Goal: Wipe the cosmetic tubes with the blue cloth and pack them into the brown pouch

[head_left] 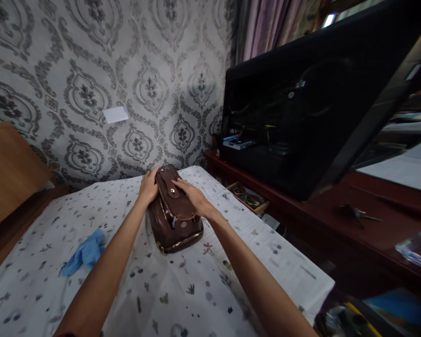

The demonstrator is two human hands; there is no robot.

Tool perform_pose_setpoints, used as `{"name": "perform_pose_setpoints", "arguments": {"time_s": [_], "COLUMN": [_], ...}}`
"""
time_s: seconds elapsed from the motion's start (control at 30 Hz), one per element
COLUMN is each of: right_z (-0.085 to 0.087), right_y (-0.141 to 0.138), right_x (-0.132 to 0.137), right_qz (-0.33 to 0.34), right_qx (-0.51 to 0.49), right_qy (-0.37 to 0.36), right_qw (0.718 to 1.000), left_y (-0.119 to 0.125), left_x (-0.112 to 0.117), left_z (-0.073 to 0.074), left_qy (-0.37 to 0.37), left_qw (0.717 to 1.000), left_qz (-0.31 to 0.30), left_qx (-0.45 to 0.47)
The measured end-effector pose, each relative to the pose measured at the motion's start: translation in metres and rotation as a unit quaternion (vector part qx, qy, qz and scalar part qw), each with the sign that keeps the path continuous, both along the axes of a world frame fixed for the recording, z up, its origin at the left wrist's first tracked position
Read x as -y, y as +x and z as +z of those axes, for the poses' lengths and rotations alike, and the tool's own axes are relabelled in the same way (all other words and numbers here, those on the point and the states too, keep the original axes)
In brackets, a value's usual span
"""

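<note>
We have both hands on a brown bag (180,206) that lies on a white printed sheet (175,309), up toward the wall. Our left hand (149,187) cups the bag's far left side; its fingertips are partly hidden, so we cannot tell whether it grips or only presses. Our right hand (192,194) rests on the top from the right, fingers stretched out, their tips just beside the snap of a short strap (168,180). A gold-toned zip (186,240) runs along the bag's near edge. Left of our left forearm we see a crumpled blue cloth (87,252) on the sheet, and farther left a wooden panel (12,173). To our right stands a reddish-brown desk (340,206), with a small open drawer (249,199) under its edge and a large black screen (284,112) standing on top, tilted in our view. Beyond the bag rises grey patterned wallpaper (150,79), bearing a small white card (115,114).
</note>
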State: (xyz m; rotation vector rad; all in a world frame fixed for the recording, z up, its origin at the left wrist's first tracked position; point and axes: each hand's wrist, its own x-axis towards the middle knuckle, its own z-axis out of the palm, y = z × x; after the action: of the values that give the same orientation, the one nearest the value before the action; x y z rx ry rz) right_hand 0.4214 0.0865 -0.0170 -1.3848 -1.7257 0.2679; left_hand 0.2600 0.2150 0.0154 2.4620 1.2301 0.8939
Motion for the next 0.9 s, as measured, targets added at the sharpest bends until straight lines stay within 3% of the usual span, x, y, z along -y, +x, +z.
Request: {"name": "perform_pose_setpoints", "arguments": {"time_s": [0.13, 0.27, 0.37, 0.47, 0.57, 0.73, 0.9], "right_z": [0.001, 0.000, 0.001, 0.002, 0.001, -0.008, -0.013], "right_y": [-0.001, -0.002, -0.001, 0.002, 0.003, 0.004, 0.006], "right_x": [0.001, -0.001, 0.001, 0.004, 0.006, 0.012, 0.032], "right_qz": [0.005, -0.010, -0.005, 0.016, 0.024, 0.072, 0.110], "right_qx": [0.014, 0.011, 0.011, 0.009, -0.026, -0.141, -0.256], "right_qy": [0.001, 0.000, -0.003, 0.003, 0.017, 0.044, 0.024], "right_qw": [1.000, 1.000, 1.000, 1.000, 0.999, 0.986, 0.960], "left_y": [-0.015, -0.027, -0.030, -0.030, -0.029, -0.031, -0.031], "left_x": [0.040, 0.093, 0.119, 0.125, 0.122, 0.116, 0.116], "left_z": [-0.004, -0.004, 0.000, 0.002, -0.002, -0.011, -0.013], "left_qy": [0.005, -0.036, -0.093, -0.131, -0.121, -0.139, -0.144], "left_qw": [0.994, 0.988, 0.977, 0.967, 0.970, 0.963, 0.959], "left_qz": [-0.093, -0.105, -0.112, -0.113, -0.116, -0.138, -0.129], "left_qx": [0.060, 0.106, 0.158, 0.187, 0.175, 0.187, 0.209]}}
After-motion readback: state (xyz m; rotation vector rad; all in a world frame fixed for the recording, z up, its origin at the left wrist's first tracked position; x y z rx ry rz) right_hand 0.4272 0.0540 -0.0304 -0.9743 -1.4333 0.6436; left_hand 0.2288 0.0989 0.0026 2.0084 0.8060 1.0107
